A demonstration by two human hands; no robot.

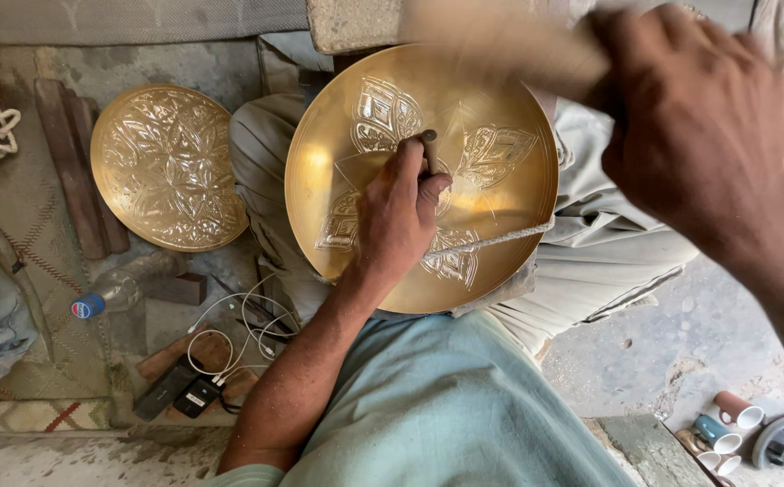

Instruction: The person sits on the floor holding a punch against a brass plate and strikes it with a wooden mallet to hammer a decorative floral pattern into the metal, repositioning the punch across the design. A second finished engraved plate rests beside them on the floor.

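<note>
- The left hand [398,212] closes its fingers around a small metal chisel [430,149], tip set near the centre of a brass plate [338,162].
- The brass plate rests on the person's lap, partly engraved with leaf-shaped motifs.
- The right hand [694,126] is clenched around a blurred wooden mallet [500,41], raised above the plate's upper edge.
- A finished engraved plate [166,167] lies on the floor to the left, beside a plastic bottle [117,290].

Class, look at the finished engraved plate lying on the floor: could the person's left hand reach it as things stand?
Probably yes. The finished plate lies uncovered, just left of the knee, but the left hand is holding a punch on the brass plate.
</note>
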